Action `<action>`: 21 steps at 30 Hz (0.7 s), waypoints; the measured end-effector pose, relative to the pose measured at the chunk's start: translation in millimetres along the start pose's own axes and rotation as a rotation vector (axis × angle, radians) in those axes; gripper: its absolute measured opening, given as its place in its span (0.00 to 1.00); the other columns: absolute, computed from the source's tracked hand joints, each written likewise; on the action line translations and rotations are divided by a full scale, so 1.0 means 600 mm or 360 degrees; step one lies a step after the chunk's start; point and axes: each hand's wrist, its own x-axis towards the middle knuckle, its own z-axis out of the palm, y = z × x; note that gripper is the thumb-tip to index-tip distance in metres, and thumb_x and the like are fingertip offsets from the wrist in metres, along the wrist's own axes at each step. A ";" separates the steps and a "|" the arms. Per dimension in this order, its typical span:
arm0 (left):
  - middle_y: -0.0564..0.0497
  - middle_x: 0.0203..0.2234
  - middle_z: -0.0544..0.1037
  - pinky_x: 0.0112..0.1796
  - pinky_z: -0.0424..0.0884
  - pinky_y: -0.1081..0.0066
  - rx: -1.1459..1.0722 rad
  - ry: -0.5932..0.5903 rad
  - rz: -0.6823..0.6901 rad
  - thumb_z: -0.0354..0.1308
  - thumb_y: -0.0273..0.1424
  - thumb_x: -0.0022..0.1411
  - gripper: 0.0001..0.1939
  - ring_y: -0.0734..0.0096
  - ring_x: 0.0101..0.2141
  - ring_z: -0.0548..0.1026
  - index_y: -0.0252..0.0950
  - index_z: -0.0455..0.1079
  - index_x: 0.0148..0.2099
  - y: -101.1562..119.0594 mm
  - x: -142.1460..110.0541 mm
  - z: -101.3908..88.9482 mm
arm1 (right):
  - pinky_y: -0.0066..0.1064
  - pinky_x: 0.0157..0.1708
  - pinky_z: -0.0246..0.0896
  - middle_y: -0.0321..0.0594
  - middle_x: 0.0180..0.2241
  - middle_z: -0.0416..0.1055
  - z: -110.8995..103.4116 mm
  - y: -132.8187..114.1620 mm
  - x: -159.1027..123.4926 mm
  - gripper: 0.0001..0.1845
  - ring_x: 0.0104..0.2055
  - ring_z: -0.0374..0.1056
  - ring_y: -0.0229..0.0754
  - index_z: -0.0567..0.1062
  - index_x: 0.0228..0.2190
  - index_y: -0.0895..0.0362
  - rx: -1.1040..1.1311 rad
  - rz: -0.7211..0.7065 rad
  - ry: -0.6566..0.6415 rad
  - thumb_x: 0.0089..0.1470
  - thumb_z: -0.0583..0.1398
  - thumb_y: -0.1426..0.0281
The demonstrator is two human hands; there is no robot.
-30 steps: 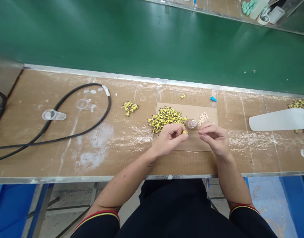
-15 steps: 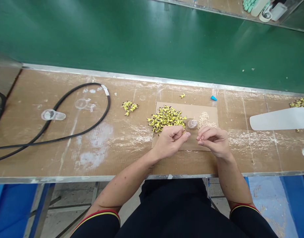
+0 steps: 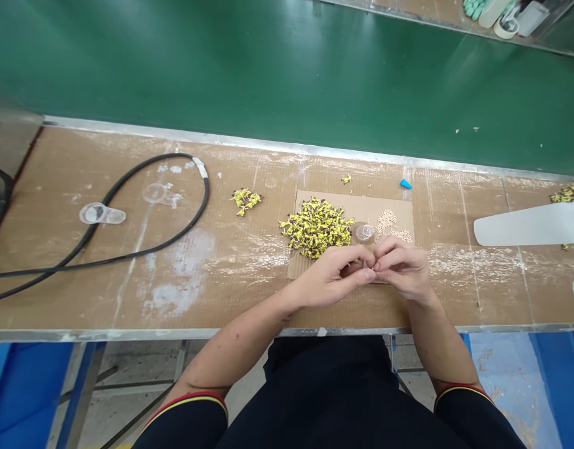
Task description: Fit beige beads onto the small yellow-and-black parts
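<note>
My left hand (image 3: pixel 339 274) and my right hand (image 3: pixel 403 267) meet at the fingertips over the near part of a cardboard sheet (image 3: pixel 296 269). Both are closed in a pinch. A small yellow-and-black piece showed in my left fingers a moment ago; the fingers now mostly hide it. My right fingers pinch a tiny pale piece, hardly visible. Beyond my left hand lies a heap of yellow-and-black pieces (image 3: pixel 317 226). Tiny pale pieces (image 3: pixel 386 221) are scattered beyond my right hand. Between the two piles stands a small round clear container (image 3: pixel 364 232).
A smaller cluster of yellow pieces (image 3: pixel 245 201) lies left of the sheet. Farther left are a looped black cable (image 3: pixel 141 254) and a clear plastic scoop-like piece (image 3: pixel 102 214). A blue cap (image 3: pixel 405 184) lies behind the sheet; a white bottle (image 3: pixel 525 224) lies at right.
My hands have come together: the left moved right, and its fingertips now touch those of the right. The view has shifted slightly.
</note>
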 end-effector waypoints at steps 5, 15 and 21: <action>0.55 0.24 0.72 0.30 0.62 0.72 -0.0031 0.0024 0.0042 0.54 0.33 0.70 0.09 0.75 0.25 0.66 0.37 0.71 0.36 -0.003 0.002 -0.003 | 0.31 0.27 0.65 0.33 0.29 0.72 0.004 0.002 -0.005 0.09 0.27 0.68 0.36 0.84 0.36 0.48 -0.0105 -0.0120 0.0018 0.53 0.72 0.74; 0.58 0.21 0.63 0.26 0.57 0.75 -0.0055 -0.0038 -0.0108 0.53 0.32 0.64 0.09 0.77 0.23 0.59 0.37 0.62 0.31 0.000 0.001 -0.001 | 0.31 0.26 0.66 0.34 0.27 0.73 0.013 -0.001 -0.002 0.05 0.26 0.68 0.37 0.80 0.31 0.53 -0.0278 -0.0219 0.0014 0.55 0.71 0.73; 0.59 0.20 0.62 0.25 0.56 0.75 -0.0114 -0.0013 -0.0139 0.53 0.33 0.64 0.09 0.78 0.22 0.58 0.37 0.63 0.31 0.005 0.002 -0.003 | 0.32 0.28 0.67 0.35 0.28 0.73 0.007 0.004 -0.010 0.06 0.28 0.69 0.38 0.80 0.34 0.52 -0.0328 -0.0191 0.0073 0.55 0.71 0.72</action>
